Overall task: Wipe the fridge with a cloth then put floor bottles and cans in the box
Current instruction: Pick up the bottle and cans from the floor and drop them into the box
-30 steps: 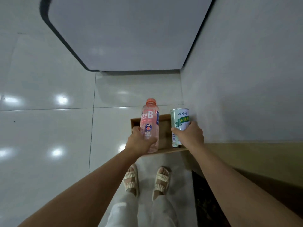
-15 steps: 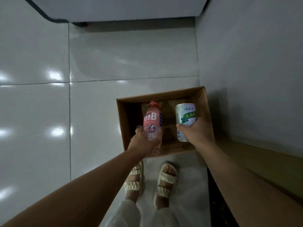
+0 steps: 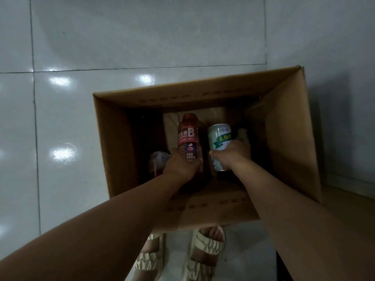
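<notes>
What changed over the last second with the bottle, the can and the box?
Both hands have come down into the cardboard box: the left hand has lowered the pink bottle, the right hand the green-and-white can. The grips are unchanged, nothing released. The box stays on the floor.

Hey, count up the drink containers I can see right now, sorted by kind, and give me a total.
Bottles: 2, a pink bottle in the left hand and a clear bottle lying in the box.
Cans: 1, a green and white can in the right hand.
Total: 3
</notes>
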